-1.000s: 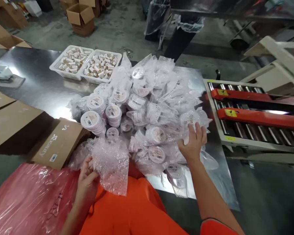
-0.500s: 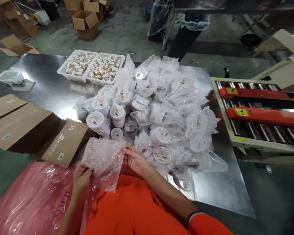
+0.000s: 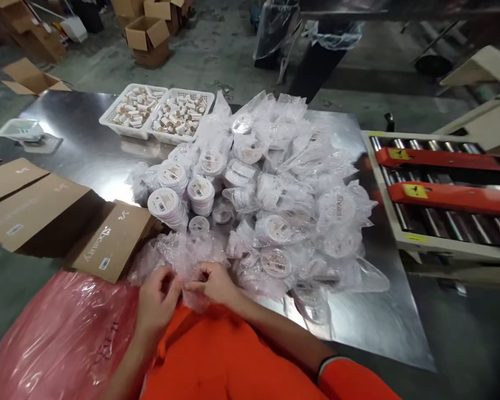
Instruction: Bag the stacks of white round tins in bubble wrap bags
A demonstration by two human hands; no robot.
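Our left hand (image 3: 158, 297) and right hand (image 3: 212, 283) close together at table edge, both pinching bubble wrap (image 3: 179, 255); anything inside hidden. Big heap of wrapped round tins (image 3: 300, 194) covers steel table (image 3: 383, 316). Few bare tin stacks (image 3: 170, 197) left unwrapped beside heap.

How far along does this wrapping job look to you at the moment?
Done: a large pile of wrapped discs covers the steel table. In hand: the left hand and right hand pinch bubble wrap. Left: stacks of discs that look unwrapped.
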